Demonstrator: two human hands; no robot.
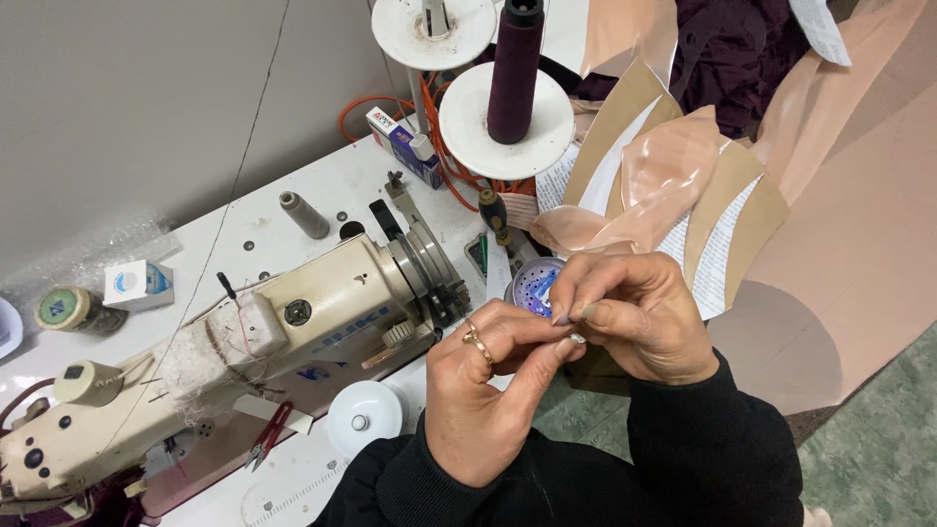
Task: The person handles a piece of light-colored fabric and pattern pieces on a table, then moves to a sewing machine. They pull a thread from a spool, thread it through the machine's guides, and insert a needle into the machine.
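Right at the meeting point of the two hands sits a tiny silvery piece (578, 338) — too small to identify — pinched between the fingertips of the left hand (483, 395) and the right hand (634, 317). Both hands are closed narrow, thumbs and forefingers drawn together, neither one nearer than the other since both touch it. The left hand comes in from below-left, the right from the right, so the piece lies between them, above the front edge of the white table (322, 185). Just behind the fingertips stands a small round container (532, 283) with a bluish interior — touching or apart, it cannot be told. The cream sewing machine (244, 342) lies to the left, well apart.
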